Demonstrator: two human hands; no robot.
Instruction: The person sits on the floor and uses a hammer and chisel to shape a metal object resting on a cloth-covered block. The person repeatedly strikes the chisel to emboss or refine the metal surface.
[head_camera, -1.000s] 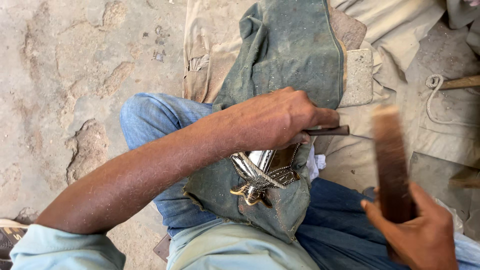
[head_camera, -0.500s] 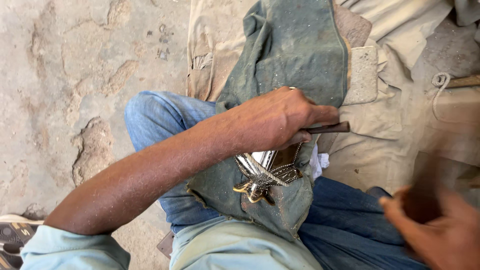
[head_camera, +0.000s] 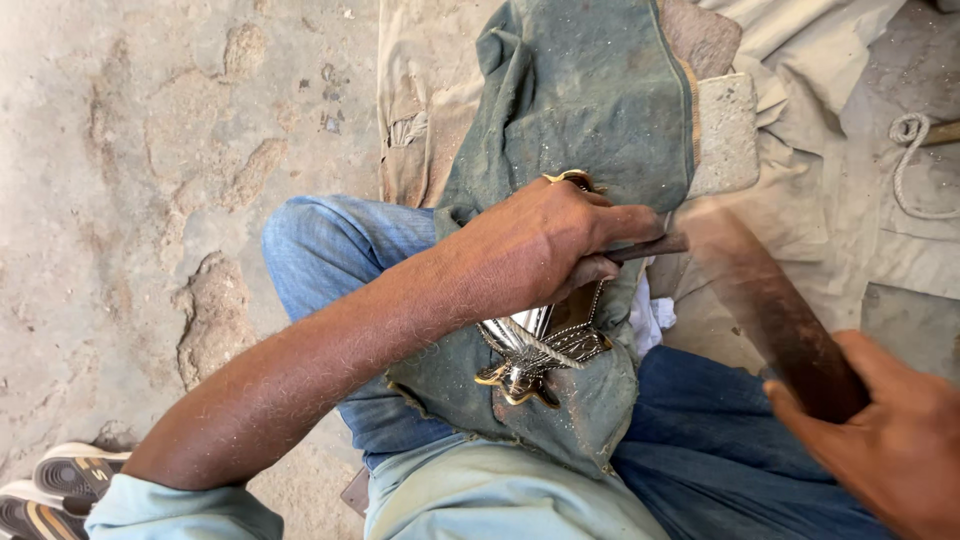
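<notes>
My left hand (head_camera: 545, 240) grips a thin dark metal punch (head_camera: 650, 246) that points right, held over a silver ornate metal piece with gold tips (head_camera: 530, 355). That piece lies on a green-grey cloth (head_camera: 580, 110) draped across my lap. My right hand (head_camera: 885, 440) at the lower right holds a long dark brown wooden stick (head_camera: 765, 305), blurred in motion, its far end close to the punch's tip. A gold tip of the ornament (head_camera: 570, 178) shows above my left knuckles.
My legs in blue jeans (head_camera: 330, 250) are bent over a cracked concrete floor (head_camera: 150, 200). A beige cloth (head_camera: 800, 200) and a stone block (head_camera: 725, 130) lie at the right, with a rope loop (head_camera: 910, 135). A shoe (head_camera: 70, 475) sits at lower left.
My right hand has swung the wooden stick down and then up toward the punch's end. My left hand has kept its hold in the same place on the ornament.
</notes>
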